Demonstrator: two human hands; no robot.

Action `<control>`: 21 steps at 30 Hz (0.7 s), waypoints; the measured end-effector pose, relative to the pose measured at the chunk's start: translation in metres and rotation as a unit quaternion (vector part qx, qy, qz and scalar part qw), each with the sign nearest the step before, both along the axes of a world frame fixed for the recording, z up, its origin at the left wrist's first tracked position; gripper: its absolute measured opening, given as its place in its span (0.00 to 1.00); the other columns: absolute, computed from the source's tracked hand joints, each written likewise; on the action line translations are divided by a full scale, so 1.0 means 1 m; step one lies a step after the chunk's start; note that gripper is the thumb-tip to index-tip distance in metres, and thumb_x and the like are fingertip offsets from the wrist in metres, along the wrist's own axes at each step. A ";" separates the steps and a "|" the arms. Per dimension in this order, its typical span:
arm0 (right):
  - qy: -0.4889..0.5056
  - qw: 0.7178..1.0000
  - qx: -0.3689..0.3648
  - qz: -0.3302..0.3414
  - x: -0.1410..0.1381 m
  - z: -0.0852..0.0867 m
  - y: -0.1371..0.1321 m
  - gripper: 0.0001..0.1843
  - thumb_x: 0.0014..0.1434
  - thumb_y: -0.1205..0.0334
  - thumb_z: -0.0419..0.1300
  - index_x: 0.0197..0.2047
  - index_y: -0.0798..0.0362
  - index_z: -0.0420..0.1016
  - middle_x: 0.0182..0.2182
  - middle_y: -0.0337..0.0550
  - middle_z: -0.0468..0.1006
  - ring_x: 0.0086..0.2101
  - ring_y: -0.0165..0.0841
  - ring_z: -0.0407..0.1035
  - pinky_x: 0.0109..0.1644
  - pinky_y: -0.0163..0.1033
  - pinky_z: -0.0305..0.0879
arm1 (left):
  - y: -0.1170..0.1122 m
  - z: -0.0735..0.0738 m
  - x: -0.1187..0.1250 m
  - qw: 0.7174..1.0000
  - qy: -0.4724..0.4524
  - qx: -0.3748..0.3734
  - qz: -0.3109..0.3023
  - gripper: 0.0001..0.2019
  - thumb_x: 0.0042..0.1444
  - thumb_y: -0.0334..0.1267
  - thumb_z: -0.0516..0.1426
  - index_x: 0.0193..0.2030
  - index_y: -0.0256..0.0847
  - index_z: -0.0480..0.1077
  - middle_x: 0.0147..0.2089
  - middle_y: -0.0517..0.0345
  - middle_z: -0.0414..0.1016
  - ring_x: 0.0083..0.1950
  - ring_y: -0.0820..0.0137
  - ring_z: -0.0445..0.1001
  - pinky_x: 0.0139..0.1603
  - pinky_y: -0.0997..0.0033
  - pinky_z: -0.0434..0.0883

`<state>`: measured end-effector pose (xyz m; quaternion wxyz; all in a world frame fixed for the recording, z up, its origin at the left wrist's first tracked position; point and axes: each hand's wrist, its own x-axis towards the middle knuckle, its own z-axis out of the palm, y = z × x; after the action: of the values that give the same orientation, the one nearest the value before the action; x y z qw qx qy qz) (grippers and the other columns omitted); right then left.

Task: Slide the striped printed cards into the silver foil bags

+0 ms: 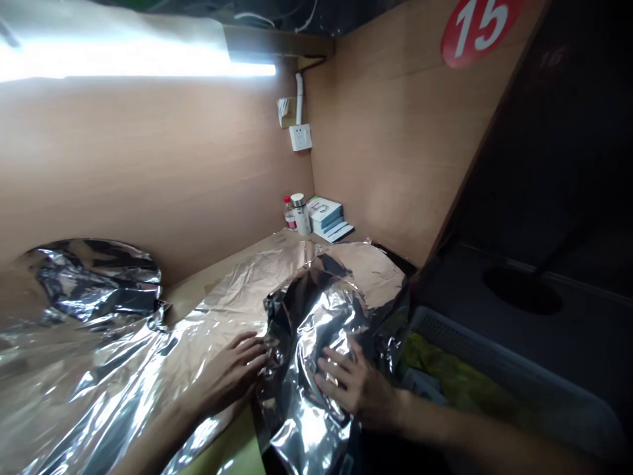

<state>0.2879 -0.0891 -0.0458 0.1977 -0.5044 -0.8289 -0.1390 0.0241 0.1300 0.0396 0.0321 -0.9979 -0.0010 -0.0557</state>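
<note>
Your right grip [353, 389] lies open and flat on the bunched foil [311, 336], pinning it; your left grip [230, 376], also open, steadies the foil sheet [217, 316] on the bench [190, 305].

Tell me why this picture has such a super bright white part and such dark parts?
In the head view, the strip light glares so brightly that it washes out the top left, the crumpled foil flashes shiny white reflections, and the right side falls into deep shadow.

head-worn view, facing down-forward
</note>
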 end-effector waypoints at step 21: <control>-0.006 0.961 -0.208 0.182 0.007 0.042 0.025 0.54 0.62 0.45 0.67 0.80 0.54 0.44 0.75 0.63 0.52 0.72 0.57 0.48 0.73 0.63 0.47 | -0.022 -0.052 -0.032 0.960 0.030 -0.021 0.277 0.31 0.70 0.58 0.51 0.77 0.55 0.55 0.79 0.53 0.52 0.78 0.42 0.52 0.74 0.28 0.54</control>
<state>0.2944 -0.0643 -0.0035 0.1049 -0.3741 -0.9186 0.0717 -0.0082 0.1076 -0.0120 0.0251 -0.9604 -0.2772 -0.0147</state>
